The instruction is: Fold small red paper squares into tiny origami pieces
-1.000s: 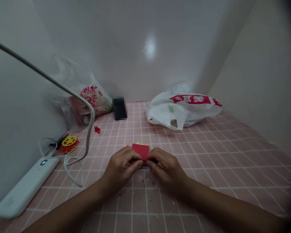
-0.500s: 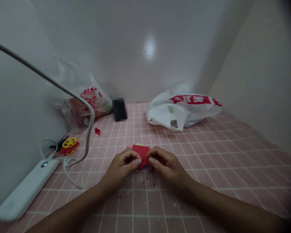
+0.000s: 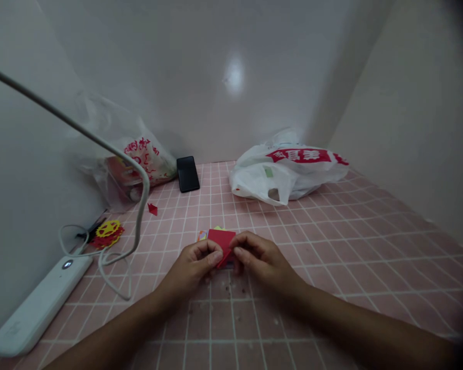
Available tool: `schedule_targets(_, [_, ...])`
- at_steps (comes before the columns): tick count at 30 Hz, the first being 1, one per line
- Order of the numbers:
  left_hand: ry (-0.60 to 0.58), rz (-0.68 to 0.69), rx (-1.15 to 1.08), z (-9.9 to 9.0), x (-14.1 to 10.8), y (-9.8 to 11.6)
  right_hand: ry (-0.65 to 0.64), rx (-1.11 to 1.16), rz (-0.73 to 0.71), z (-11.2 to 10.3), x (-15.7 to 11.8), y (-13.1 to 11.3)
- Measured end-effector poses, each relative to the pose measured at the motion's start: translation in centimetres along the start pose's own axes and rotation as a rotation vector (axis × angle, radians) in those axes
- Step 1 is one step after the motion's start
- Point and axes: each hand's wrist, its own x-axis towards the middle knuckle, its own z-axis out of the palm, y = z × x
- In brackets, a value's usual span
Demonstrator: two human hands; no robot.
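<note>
Red paper [image 3: 221, 238] is between my hands, low in the middle of the head view. My left hand [image 3: 198, 261] is closed in a pinch on its left lower edge, thumb on top. From the right, my right hand [image 3: 260, 258] pinches it too, thumb and forefinger close to the left thumb. A slanted folded edge shows between the fingertips. Whether this fold belongs to the flat red square or to a separate piece above it, I cannot tell. Yellow paper [image 3: 219, 227] and a patterned coloured piece [image 3: 202, 235] peek out behind the red.
A black phone [image 3: 188, 173] lies near the back wall. Plastic bags stand at the left [image 3: 139, 159] and right [image 3: 289, 167]. A small red folded paper [image 3: 152, 209], yellow and red cutouts [image 3: 108, 232], a white power bank [image 3: 42, 303] and its cable [image 3: 141, 216] occupy the left side.
Between my fingertips, the red paper's crumpled-looking fold now shows a straighter slanted edge. My hands have hardly moved. The view has shifted slightly, so everything appears a little further left.
</note>
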Motion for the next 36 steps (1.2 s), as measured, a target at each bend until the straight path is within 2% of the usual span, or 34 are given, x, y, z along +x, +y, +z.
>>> schedule_targets(4, [0.034,0.042,-0.037,0.43,0.03,-0.61,-0.101,0.159,0.162,0.58,-0.04,0.38])
schedule_targets(7, [0.001,0.105,-0.035,0.50,0.03,-0.91,-0.084,0.198,0.245,0.89,-0.10,0.46])
schedule_targets(10, [0.000,0.095,-0.013,0.43,0.04,-0.95,-0.059,0.119,0.278,0.88,-0.03,0.34])
schedule_targets(19, [0.009,-0.037,-0.098,0.67,0.21,-0.80,-0.019,-0.054,0.266,0.86,-0.15,0.52])
schedule_targets(26, [0.050,0.041,-0.123,0.93,0.04,-0.81,-0.094,0.127,0.199,0.90,-0.12,0.49])
schedule_targets(36, [0.058,0.058,-0.045,0.61,-0.07,-0.88,-0.063,0.047,0.248,0.73,-0.22,0.80])
